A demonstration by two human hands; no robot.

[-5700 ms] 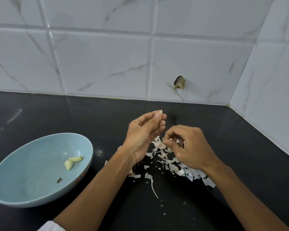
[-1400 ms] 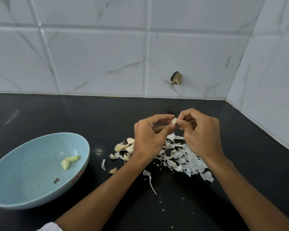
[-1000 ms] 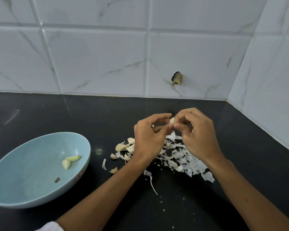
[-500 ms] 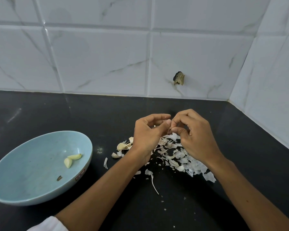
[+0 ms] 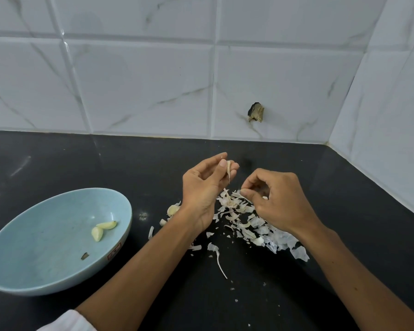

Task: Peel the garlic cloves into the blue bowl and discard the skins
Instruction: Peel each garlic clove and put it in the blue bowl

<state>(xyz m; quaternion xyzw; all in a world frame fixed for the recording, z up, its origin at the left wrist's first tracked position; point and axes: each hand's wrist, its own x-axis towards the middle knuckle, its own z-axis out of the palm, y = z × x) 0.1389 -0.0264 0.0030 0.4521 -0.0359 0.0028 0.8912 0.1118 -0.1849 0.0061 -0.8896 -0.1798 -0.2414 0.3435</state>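
Note:
My left hand (image 5: pixel 202 187) is raised above the black counter and pinches a garlic clove (image 5: pixel 228 166) between thumb and fingertips, a thin strip of skin hanging from it. My right hand (image 5: pixel 281 203) sits lower to the right, fingers curled, thumb and forefinger pinching a bit of skin at the top of the skin pile (image 5: pixel 251 224). The blue bowl (image 5: pixel 58 199) stands at the left with two peeled cloves (image 5: pixel 104 229) and a small dark scrap inside. An unpeeled clove (image 5: pixel 172 209) lies just left of my left wrist; anything behind the wrist is hidden.
White marble tiles form the back wall and the right side wall, meeting in a corner. A dark chipped spot (image 5: pixel 256 112) marks the back wall. Loose skin flakes (image 5: pixel 219 258) scatter over the counter (image 5: pixel 225 306) below the pile.
The hands, joined at the clove half a second ago, have come apart. My right hand dropped right to the skin pile, while my left lifted with the clove.

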